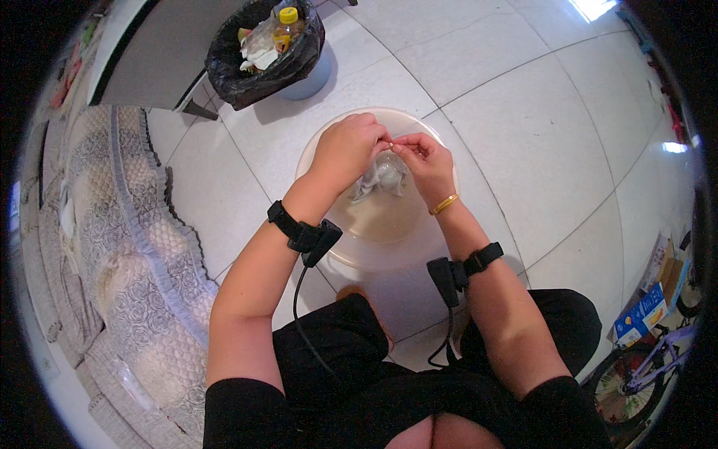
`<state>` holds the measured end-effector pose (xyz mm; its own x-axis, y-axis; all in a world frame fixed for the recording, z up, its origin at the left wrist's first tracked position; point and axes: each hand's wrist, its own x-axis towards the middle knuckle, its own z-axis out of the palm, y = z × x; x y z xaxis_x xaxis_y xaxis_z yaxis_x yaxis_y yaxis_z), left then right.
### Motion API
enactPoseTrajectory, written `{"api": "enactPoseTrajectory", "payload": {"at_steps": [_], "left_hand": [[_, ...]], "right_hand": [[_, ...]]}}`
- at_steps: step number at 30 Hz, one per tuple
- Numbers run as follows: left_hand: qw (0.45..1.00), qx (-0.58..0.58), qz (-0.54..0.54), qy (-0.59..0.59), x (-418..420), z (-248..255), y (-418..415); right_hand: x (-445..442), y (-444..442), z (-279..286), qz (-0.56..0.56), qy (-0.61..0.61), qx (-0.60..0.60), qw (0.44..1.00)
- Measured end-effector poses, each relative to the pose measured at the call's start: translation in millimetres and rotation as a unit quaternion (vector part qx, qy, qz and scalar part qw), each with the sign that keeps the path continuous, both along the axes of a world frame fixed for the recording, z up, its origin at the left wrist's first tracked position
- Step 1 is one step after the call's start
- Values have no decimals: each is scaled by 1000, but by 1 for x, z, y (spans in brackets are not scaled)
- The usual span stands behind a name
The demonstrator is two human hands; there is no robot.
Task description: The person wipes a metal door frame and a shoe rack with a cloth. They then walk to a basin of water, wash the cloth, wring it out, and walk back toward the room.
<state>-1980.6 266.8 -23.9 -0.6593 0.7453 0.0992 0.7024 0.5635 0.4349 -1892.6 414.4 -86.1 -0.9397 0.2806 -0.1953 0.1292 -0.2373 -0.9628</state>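
Note:
A round pale plastic basin (359,255) stands on the floor in front of me, with cloudy water in its bottom. In it lies a wet greyish-white cloth-like thing (381,177), partly bulged and shiny; its exact kind is unclear. My left hand (349,145) and my right hand (429,163) meet above the basin's far half. Their thumbs and forefingers pinch a tiny whitish thing (391,145) between them, too small to identify. Whether it joins the wet thing below is hidden by the fingers.
A blue bin (308,81) with a black bag (247,90) holds rubbish and a yellow-capped bottle (288,28). At left, a quilted cover (140,269) drapes over a seat. A purple bicycle (650,365) and a blue box (639,315) stand at right. Cables hang from my wrist straps.

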Motion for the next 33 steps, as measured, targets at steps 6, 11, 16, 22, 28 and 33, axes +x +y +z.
{"api": "enactPoseTrajectory", "payload": {"at_steps": [6, 11, 16, 22, 28, 33], "left_hand": [[999, -15, 26, 32, -3, 11, -2], [986, 73, 149, 18, -30, 35, -18], [929, 215, 302, 3, -75, 55, -49], [810, 400, 403, 147, -99, 108, -78], [761, 483, 364, 235, -110, 120, -84], [814, 358, 412, 201, -114, 73, -87]], "right_hand": [[3, 3, 0, 2, 3, -13, 1000], [5, 7, -5, -11, -21, 84, 996], [8, 12, -20, -27, -50, 92, 994], [5, 8, -29, 0, -73, 133, 988], [4, 9, -39, 15, -82, 153, 985], [6, 6, -53, 31, -83, 156, 984]]}}
